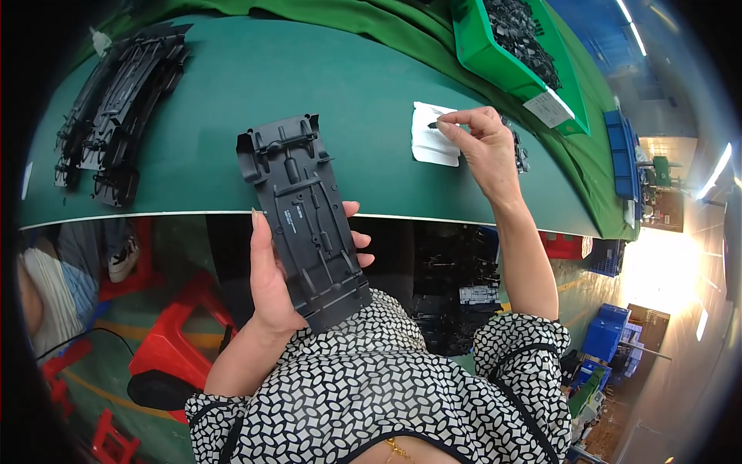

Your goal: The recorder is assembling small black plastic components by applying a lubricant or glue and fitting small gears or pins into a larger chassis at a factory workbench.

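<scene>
Cradling a black panel [306,224] in the curled left hand [272,292]
Right hand [487,151] pinches a small dark piece [433,125], not yet on the panel.

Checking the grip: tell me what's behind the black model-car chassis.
Behind the chassis, the left hand shows its thumb at one edge and tips of three fingers opposite; the rest is covered.

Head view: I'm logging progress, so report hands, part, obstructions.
Left hand holding black chassis plate. Right hand pinching small dark piece above white flat item. Green bin beyond, blocking neither hand.
</scene>
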